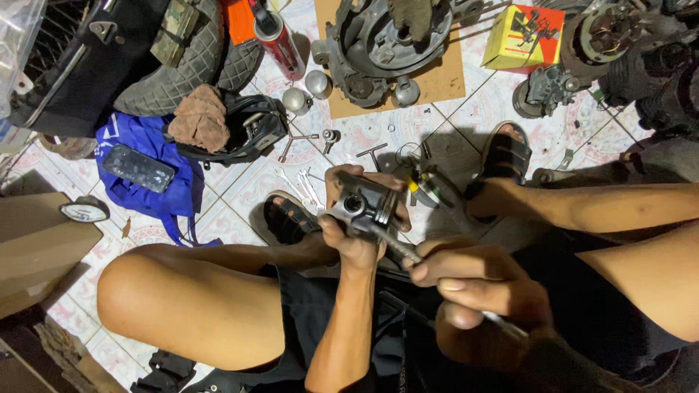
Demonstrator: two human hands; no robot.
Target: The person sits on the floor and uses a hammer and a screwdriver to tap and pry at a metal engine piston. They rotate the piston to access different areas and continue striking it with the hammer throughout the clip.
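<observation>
While the left hand [357, 233] grips a piston [362, 206], the right hand [473, 280] clasps a metal tool [399, 247] (yellow box [523, 36] lies beyond).

Patterned tile floor [378, 135] carries a cardboard sheet [444, 80] and blue bag [156, 185]. Wrenches [302, 182] lie near a yellow box [523, 36].
</observation>
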